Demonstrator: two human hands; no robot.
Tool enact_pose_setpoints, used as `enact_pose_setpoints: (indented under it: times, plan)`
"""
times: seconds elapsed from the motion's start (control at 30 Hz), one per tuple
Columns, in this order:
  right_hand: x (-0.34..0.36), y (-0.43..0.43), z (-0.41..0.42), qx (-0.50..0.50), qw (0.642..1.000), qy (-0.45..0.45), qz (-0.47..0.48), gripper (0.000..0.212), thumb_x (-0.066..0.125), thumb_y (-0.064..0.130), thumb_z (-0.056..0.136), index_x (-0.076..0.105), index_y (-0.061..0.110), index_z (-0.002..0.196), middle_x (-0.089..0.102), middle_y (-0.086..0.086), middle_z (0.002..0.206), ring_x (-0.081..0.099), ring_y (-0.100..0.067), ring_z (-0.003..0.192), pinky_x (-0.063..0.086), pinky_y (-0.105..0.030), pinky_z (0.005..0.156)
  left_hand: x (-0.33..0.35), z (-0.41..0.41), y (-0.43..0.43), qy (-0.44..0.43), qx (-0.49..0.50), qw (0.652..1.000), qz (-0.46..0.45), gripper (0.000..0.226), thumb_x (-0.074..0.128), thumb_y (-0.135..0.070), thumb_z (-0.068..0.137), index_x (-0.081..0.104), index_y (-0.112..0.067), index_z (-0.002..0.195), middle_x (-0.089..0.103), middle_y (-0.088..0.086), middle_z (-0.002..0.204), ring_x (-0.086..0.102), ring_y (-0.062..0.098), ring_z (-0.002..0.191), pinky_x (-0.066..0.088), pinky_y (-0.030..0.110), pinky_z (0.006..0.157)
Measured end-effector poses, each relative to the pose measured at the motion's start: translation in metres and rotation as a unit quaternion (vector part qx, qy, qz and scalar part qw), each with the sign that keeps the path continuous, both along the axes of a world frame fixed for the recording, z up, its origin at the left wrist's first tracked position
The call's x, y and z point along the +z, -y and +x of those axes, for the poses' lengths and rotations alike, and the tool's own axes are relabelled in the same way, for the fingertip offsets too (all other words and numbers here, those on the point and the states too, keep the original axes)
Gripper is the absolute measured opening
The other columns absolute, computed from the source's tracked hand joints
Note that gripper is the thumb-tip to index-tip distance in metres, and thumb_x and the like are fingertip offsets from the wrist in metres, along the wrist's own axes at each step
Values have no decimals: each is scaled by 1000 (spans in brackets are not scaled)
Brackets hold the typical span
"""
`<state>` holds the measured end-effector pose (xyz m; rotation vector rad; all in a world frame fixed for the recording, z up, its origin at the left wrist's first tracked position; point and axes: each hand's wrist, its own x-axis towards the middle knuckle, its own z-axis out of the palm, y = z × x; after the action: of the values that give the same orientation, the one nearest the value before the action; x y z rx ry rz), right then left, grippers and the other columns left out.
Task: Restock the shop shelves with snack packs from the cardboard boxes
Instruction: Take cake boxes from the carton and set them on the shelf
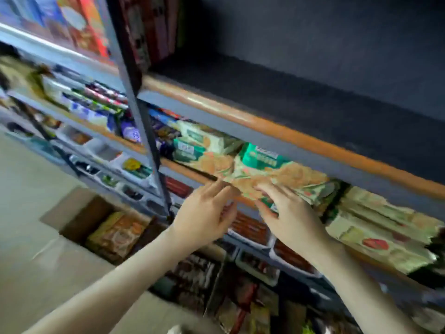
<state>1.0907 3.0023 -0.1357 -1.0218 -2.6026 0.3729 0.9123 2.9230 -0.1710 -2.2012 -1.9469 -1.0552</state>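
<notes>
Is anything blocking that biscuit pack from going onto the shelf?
Nothing visible does. The biscuit pack is already at the shelf edge, with the right hand on it and the left hand beside it. More packs lie to its left.
</notes>
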Motion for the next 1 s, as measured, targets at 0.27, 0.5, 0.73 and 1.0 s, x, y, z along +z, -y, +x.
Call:
enact_pose_setpoints:
  times: [0.27, 0.5, 0.73, 1.0]
  plan:
    - [-177, 33, -141, 5, 964, 107, -243, 39, 50, 26, 99, 45, 21, 137, 52, 5, 130, 55, -15, 114, 49, -27, 85, -186, -133, 106, 39, 149, 949, -275, 33, 42, -33, 89, 68, -14, 101, 66, 2, 95, 66, 23, 79, 56, 32, 62]
    - [-381, 47, -180, -72, 898, 222, -372, 57, 49, 22, 99, 23, 20, 150, 32, -2, 151, 41, -18, 133, 40, -26, 100, -356, -176, 150, 25, 233, 877, -419, 37, 73, -20, 64, 72, -11, 100, 68, 7, 98, 69, 25, 77, 57, 31, 62]
    - [-631, 26, -197, -76, 875, 348, -327, 79, 56, 19, 94, 4, 18, 153, 13, -9, 158, 20, -26, 143, 33, -32, 110, -550, -193, 99, -41, 197, 850, -487, 70, 91, -27, 46, 72, -10, 111, 68, 17, 113, 67, 33, 102, 56, 45, 83]
    - [-822, -14, -223, -71, 871, 402, -274, 81, 54, 37, 95, 4, 11, 153, 12, -11, 158, 14, -28, 145, 23, -46, 116, -685, -195, 72, -86, 216, 825, -516, 77, 45, -43, 97, -3, -22, 155, -10, 15, 160, -3, 33, 149, -9, 50, 116]
